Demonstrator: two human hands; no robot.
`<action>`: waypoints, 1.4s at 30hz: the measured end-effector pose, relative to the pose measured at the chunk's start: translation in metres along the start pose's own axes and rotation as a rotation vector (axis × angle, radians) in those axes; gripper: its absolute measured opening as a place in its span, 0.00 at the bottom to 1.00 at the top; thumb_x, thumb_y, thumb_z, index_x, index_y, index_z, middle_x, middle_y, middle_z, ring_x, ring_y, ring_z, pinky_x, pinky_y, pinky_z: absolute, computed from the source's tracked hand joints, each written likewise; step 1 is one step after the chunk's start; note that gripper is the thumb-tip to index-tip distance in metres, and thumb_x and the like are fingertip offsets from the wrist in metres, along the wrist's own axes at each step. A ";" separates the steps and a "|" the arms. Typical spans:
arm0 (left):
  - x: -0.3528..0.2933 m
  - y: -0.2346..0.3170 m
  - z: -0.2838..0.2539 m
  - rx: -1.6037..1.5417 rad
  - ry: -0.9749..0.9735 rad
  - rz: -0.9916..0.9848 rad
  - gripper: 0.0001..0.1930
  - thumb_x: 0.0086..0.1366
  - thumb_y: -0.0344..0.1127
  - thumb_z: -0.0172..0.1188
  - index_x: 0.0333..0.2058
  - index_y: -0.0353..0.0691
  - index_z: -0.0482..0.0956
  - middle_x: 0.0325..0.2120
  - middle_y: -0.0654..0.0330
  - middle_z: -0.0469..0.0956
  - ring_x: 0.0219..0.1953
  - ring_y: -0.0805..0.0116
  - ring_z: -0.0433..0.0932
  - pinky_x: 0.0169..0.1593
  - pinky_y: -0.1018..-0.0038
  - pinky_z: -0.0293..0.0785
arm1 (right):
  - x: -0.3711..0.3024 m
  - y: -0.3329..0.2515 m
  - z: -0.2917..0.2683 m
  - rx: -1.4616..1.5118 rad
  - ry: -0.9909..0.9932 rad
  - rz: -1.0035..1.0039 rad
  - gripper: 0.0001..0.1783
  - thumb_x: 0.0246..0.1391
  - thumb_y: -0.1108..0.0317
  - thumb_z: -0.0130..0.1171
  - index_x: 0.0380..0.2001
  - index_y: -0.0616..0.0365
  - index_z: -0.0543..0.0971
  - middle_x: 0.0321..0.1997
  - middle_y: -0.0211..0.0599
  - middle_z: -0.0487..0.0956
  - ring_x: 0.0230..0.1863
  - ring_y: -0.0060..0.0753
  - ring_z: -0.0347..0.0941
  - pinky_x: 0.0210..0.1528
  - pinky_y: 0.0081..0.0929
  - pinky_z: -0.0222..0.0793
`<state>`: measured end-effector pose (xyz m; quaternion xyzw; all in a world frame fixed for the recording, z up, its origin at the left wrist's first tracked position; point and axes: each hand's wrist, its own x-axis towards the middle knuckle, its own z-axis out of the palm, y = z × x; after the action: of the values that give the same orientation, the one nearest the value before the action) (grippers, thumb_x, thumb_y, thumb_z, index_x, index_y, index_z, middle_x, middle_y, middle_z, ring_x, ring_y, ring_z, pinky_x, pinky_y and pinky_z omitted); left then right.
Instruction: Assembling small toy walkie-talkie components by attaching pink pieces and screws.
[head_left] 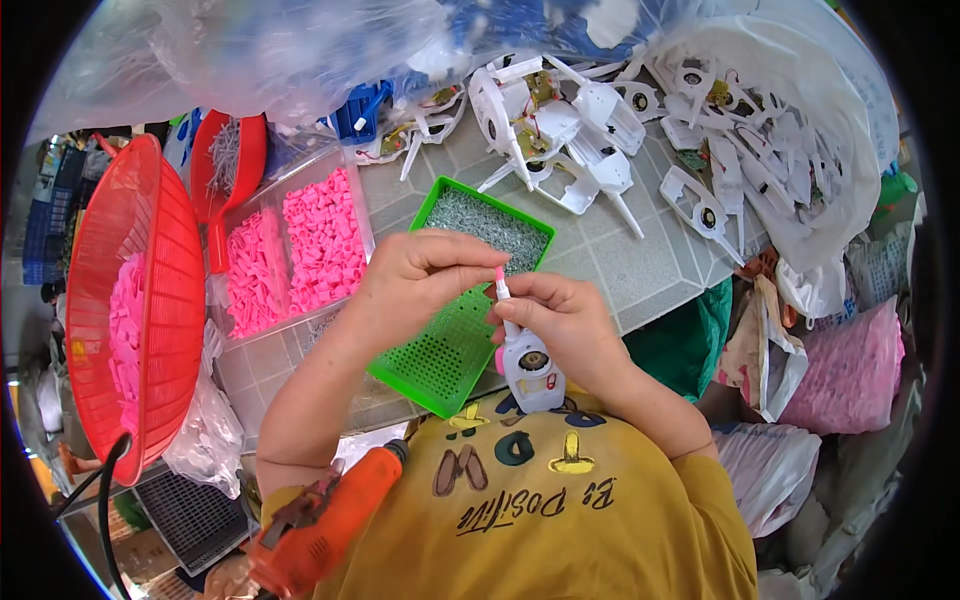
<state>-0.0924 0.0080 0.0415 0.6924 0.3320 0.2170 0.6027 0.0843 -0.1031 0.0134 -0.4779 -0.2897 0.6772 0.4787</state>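
Observation:
My right hand [565, 320] grips the narrow neck of a white plastic toy housing [528, 375], which has a round dark speaker-like disc and a pink part at its side. The housing's wide end rests near my yellow shirt. At its upper tip, the thumb and forefinger of my left hand [425, 270] pinch a small pink plastic piece [499, 272], touching the neck. Beneath both hands lies a green tray [425, 375] with a perforated near part. Small grey metal screws [490, 228] fill its far part.
Left are a clear box [372, 215] of pink parts, a red scoop [240, 190] with metal pins and a red basket [170, 330]. An orange power drill [325, 520] is close to my left forearm. White housings [580, 130] pile up at the back beside a plastic bag [830, 130].

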 end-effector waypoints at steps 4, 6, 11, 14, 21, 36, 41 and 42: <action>0.003 0.009 -0.005 0.146 -0.059 0.053 0.09 0.62 0.27 0.64 0.41 0.34 0.86 0.35 0.55 0.86 0.38 0.68 0.84 0.43 0.75 0.79 | 0.000 0.000 0.001 0.000 -0.016 0.003 0.11 0.63 0.71 0.59 0.46 0.65 0.80 0.37 0.35 0.83 0.35 0.25 0.80 0.38 0.24 0.77; 0.004 0.008 -0.007 0.178 -0.068 0.054 0.09 0.62 0.27 0.64 0.40 0.35 0.87 0.34 0.56 0.86 0.38 0.68 0.84 0.43 0.74 0.79 | 0.001 0.003 0.001 -0.026 -0.015 0.010 0.11 0.63 0.71 0.60 0.46 0.65 0.80 0.37 0.36 0.83 0.35 0.25 0.80 0.38 0.24 0.78; 0.002 0.005 -0.011 0.158 -0.115 0.060 0.08 0.61 0.26 0.64 0.39 0.36 0.87 0.34 0.57 0.86 0.37 0.68 0.84 0.41 0.75 0.79 | 0.000 0.006 0.002 0.017 -0.047 0.029 0.12 0.63 0.71 0.59 0.47 0.65 0.76 0.37 0.38 0.83 0.34 0.26 0.80 0.37 0.23 0.78; 0.001 0.004 -0.013 0.170 -0.133 0.077 0.08 0.61 0.26 0.63 0.39 0.35 0.87 0.34 0.57 0.86 0.37 0.69 0.84 0.41 0.75 0.78 | 0.000 0.003 0.003 -0.022 -0.024 0.010 0.12 0.63 0.74 0.59 0.46 0.63 0.69 0.37 0.42 0.83 0.35 0.27 0.81 0.37 0.23 0.77; -0.003 0.004 -0.014 -0.033 -0.139 -0.074 0.09 0.64 0.24 0.61 0.41 0.32 0.86 0.34 0.56 0.85 0.37 0.71 0.84 0.41 0.77 0.80 | 0.000 0.005 0.005 -0.078 -0.012 -0.023 0.13 0.61 0.75 0.59 0.41 0.61 0.65 0.35 0.44 0.84 0.36 0.26 0.82 0.38 0.22 0.76; -0.009 -0.003 -0.013 -0.205 -0.129 -0.179 0.07 0.65 0.24 0.61 0.40 0.31 0.85 0.33 0.56 0.85 0.35 0.72 0.84 0.41 0.77 0.81 | -0.002 0.006 0.008 -0.054 -0.028 -0.040 0.13 0.60 0.75 0.60 0.41 0.61 0.65 0.33 0.43 0.84 0.33 0.26 0.81 0.35 0.23 0.74; -0.008 -0.006 -0.012 -0.006 -0.174 -0.066 0.08 0.65 0.22 0.60 0.41 0.31 0.85 0.34 0.57 0.84 0.35 0.71 0.84 0.39 0.76 0.81 | -0.001 0.010 0.007 -0.021 -0.040 -0.019 0.12 0.60 0.76 0.60 0.40 0.61 0.65 0.32 0.43 0.84 0.32 0.26 0.81 0.33 0.23 0.74; -0.009 -0.008 -0.011 -0.006 -0.175 -0.067 0.08 0.65 0.22 0.60 0.41 0.31 0.85 0.34 0.57 0.84 0.35 0.71 0.84 0.39 0.76 0.81 | -0.001 0.012 0.007 -0.004 -0.041 -0.024 0.12 0.60 0.76 0.60 0.39 0.61 0.65 0.32 0.43 0.83 0.32 0.26 0.81 0.32 0.23 0.74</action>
<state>-0.1081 0.0096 0.0368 0.6955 0.3007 0.1363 0.6382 0.0736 -0.1081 0.0063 -0.4616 -0.3066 0.6804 0.4796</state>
